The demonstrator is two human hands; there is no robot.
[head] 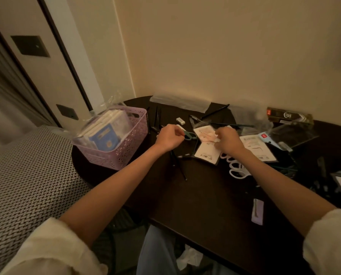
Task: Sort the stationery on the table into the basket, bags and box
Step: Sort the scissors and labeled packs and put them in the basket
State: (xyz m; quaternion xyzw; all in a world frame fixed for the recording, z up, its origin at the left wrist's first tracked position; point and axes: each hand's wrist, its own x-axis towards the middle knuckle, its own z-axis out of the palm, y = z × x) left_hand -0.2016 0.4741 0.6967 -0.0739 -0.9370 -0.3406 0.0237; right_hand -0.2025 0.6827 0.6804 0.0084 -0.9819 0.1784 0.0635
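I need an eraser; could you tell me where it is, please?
The white eraser lies toward the table's far side, beyond the left hand.

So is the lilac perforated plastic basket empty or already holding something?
Holding something. The lilac perforated plastic basket contains clear-wrapped packets, one with a blue card, standing above its rim.

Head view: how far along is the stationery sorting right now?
Partly done. The purple basket already holds bagged packets. In hand: the left hand is closed on green scissors, and the right hand grips a white card packet. Left on the table: loose black pens, an eraser, white scissors and clear bags.
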